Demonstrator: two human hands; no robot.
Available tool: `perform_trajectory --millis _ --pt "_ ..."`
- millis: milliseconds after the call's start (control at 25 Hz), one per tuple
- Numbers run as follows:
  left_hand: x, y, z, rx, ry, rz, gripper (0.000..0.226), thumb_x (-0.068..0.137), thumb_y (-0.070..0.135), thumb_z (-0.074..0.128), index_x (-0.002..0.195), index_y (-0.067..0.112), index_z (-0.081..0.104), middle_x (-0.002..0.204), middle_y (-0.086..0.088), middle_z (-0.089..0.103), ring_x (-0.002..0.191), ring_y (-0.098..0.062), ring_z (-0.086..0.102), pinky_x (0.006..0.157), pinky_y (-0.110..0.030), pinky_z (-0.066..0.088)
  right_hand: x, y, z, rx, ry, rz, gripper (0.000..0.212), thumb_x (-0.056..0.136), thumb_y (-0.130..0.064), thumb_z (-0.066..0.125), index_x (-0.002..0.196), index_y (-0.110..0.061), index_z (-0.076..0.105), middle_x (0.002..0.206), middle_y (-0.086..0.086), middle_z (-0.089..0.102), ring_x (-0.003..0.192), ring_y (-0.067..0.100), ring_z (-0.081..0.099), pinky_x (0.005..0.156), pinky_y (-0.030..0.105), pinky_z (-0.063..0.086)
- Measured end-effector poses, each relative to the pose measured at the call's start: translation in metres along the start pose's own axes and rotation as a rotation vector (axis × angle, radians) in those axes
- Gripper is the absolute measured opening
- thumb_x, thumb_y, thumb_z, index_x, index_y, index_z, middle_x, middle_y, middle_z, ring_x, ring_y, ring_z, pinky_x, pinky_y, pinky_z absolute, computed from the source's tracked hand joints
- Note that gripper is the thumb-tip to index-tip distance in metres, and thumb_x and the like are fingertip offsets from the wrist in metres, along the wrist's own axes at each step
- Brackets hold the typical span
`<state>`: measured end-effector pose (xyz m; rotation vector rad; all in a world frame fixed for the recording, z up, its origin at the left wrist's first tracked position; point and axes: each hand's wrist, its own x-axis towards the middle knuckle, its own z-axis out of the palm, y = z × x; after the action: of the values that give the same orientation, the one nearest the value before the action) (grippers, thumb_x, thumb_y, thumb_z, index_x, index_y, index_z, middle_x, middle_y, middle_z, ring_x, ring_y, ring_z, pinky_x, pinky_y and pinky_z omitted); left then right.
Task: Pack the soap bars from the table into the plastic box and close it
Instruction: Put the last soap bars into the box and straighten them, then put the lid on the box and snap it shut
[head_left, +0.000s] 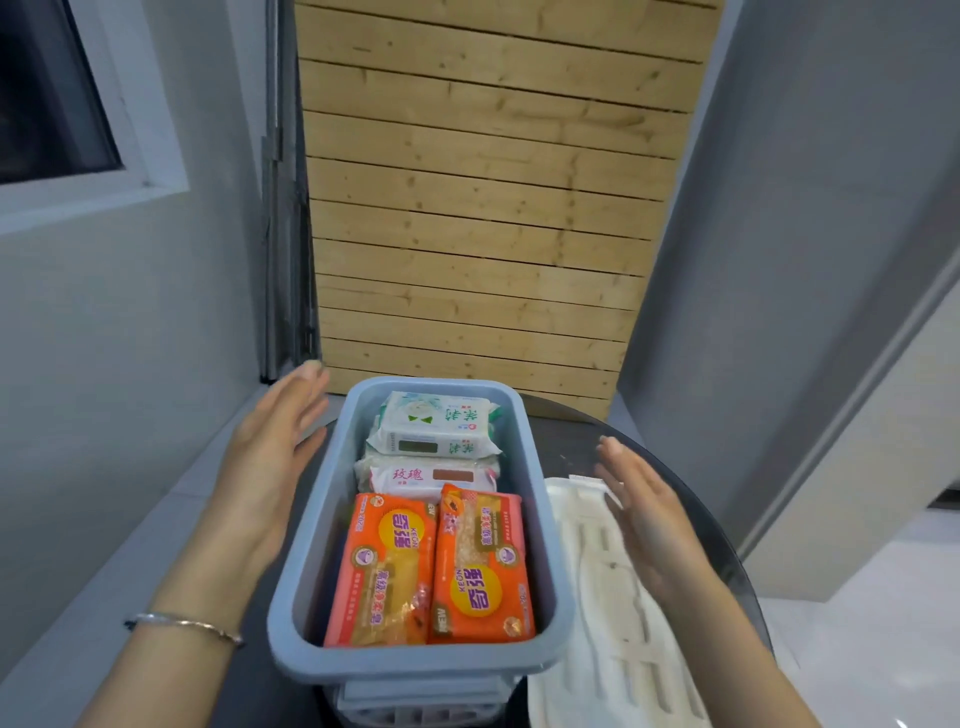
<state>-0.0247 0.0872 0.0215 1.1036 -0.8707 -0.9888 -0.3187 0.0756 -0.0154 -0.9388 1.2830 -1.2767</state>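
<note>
A blue-grey plastic box (415, 662) stands open on the dark round table (563, 434). Inside lie two orange soap packs (382, 571) (483, 566) at the near end, a white and pink pack (428, 475) behind them, and a white and green pack (439, 421) at the far end. The white lid (618, 613) lies flat on the table to the right of the box. My left hand (275, 447) hovers flat beside the box's left wall, holding nothing. My right hand (644, 514) floats above the lid, fingers straight, holding nothing.
A wooden slat panel (483, 208) leans against the wall behind the table. A grey wall with a window (57, 98) runs along the left. The table's curved edge (748, 577) falls away on the right to a white floor.
</note>
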Motion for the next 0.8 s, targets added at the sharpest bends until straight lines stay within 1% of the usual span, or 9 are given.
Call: perform_trajectory --millis 80,160,240,320,440,520,600,680,800 --pt "-0.014 0.008 0.013 -0.067 -0.093 -0.002 0.036 0.087 0.048 0.049 0.118 0.031 0.058 0.122 0.012 0.065 0.113 -0.004 0.059 0.097 -0.027 0.041 0.004 0.01 -0.039 -0.105 0.158 -0.028 0.047 0.071 -0.052 0.072 0.112 -0.032 0.064 0.127 -0.012 0.06 0.118 0.008 0.054 0.1 0.029 0.039" --pt "-0.029 0.013 0.031 -0.072 -0.175 -0.005 0.045 0.076 0.054 0.055 0.114 0.031 0.06 0.117 0.011 0.069 0.109 -0.003 0.063 0.094 -0.027 0.043 0.007 0.025 -0.077 -0.367 0.343 -0.033 0.06 0.071 -0.05 0.075 0.121 -0.021 0.059 0.129 -0.002 0.056 0.125 0.02 0.05 0.105 0.039 0.04" --pt "-0.041 0.015 0.054 -0.058 -0.238 -0.022 0.047 0.071 0.055 0.057 0.111 0.031 0.062 0.115 0.011 0.07 0.108 -0.003 0.063 0.092 -0.026 0.044 0.007 0.04 -0.107 -0.603 0.412 0.015 0.067 0.067 -0.051 0.076 0.119 -0.011 0.058 0.119 0.006 0.058 0.121 0.029 0.052 0.102 0.049 0.043" --pt "-0.049 0.016 0.078 -0.037 -0.298 -0.051 0.039 0.077 0.05 0.056 0.11 0.029 0.062 0.114 0.009 0.071 0.109 -0.006 0.063 0.094 -0.028 0.045 0.003 0.056 -0.128 -0.651 0.388 0.113 0.077 0.063 -0.052 0.078 0.123 -0.009 0.055 0.122 0.011 0.06 0.116 0.033 0.056 0.098 0.051 0.047" --pt "-0.057 0.016 0.11 0.059 -0.395 -0.084 0.032 0.088 0.04 0.052 0.117 0.026 0.059 0.117 0.007 0.068 0.112 -0.01 0.061 0.096 -0.029 0.046 -0.002 0.084 -0.151 -0.531 0.399 0.226 0.09 0.066 -0.042 0.081 0.138 -0.006 0.041 0.14 0.013 0.049 0.124 0.034 0.051 0.101 0.046 0.045" --pt "-0.057 0.018 0.125 0.102 -0.397 -0.071 0.025 0.089 0.035 0.053 0.112 0.029 0.06 0.118 0.006 0.067 0.111 -0.011 0.061 0.092 -0.027 0.047 -0.003 0.093 -0.163 -0.345 0.388 0.283 0.064 0.075 -0.035 0.076 0.125 -0.001 0.054 0.126 0.015 0.059 0.103 0.031 0.061 0.085 0.04 0.05" --pt "-0.06 0.02 0.134 0.122 -0.392 -0.067 0.017 0.088 0.032 0.056 0.104 0.032 0.061 0.122 0.002 0.065 0.111 -0.012 0.06 0.094 -0.028 0.047 -0.008 0.09 -0.171 -0.271 0.395 0.291 0.031 0.085 -0.027 0.065 0.092 0.002 0.067 0.096 0.022 0.064 0.072 0.023 0.056 0.066 0.032 0.045" --pt "-0.064 0.018 0.141 0.152 -0.405 -0.068 0.015 0.088 0.032 0.056 0.102 0.033 0.061 0.123 0.002 0.063 0.111 -0.013 0.06 0.096 -0.03 0.046 -0.012 0.082 -0.182 -0.26 0.441 0.225 0.027 0.089 -0.021 0.056 0.074 0.0 0.064 0.077 0.023 0.056 0.064 0.022 0.045 0.062 0.029 0.037" --pt "-0.068 0.012 0.144 0.174 -0.421 -0.083 0.017 0.089 0.032 0.054 0.105 0.033 0.06 0.124 0.004 0.063 0.112 -0.013 0.059 0.094 -0.029 0.047 -0.02 0.056 -0.184 -0.194 0.405 0.087 0.023 0.094 -0.02 0.052 0.093 -0.003 0.069 0.081 0.01 0.064 0.072 0.022 0.055 0.065 0.028 0.044"
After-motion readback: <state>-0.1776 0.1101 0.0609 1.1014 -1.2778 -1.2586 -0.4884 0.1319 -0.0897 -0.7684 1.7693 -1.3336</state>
